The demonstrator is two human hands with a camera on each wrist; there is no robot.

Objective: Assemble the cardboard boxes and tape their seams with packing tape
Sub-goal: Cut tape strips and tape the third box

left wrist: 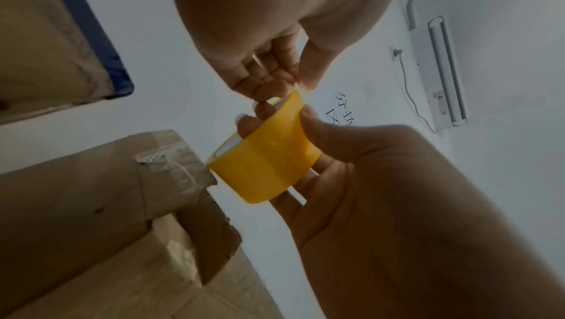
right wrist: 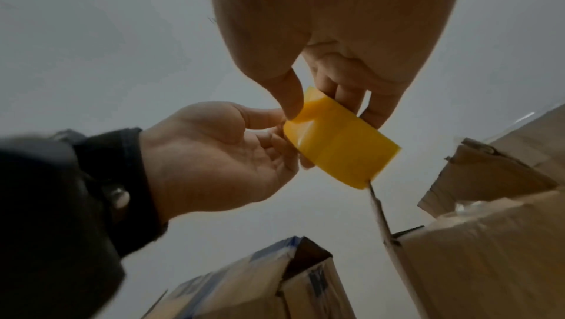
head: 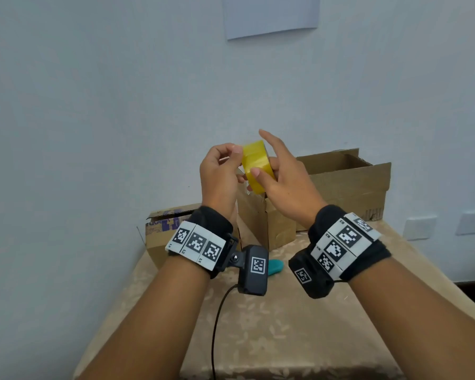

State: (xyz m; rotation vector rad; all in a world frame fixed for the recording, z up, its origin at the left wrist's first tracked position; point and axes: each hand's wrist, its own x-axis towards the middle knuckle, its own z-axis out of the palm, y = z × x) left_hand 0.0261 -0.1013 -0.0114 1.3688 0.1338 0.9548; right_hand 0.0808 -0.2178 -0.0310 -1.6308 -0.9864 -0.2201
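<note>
A yellow packing tape roll point(head: 257, 163) point(left wrist: 266, 162) point(right wrist: 339, 145) is held up in the air above the boxes. My right hand point(head: 269, 160) grips it, thumb on the outer face and fingers behind it, index finger raised. My left hand point(head: 237, 153) point(right wrist: 275, 121) pinches the roll's upper left edge with thumb and curled fingers. A short flap of tape point(right wrist: 312, 99) stands up from the roll there. A small brown cardboard box point(head: 269, 226) stands under the hands with a flap up. Behind it to the right, a larger box point(head: 348, 182) is open.
Another cardboard box with blue print point(head: 162, 231) sits at the left edge of the table point(head: 285, 338), which has a beige patterned cloth. A teal object point(head: 274, 266) lies on the cloth below the wrists. A white wall is close behind the boxes.
</note>
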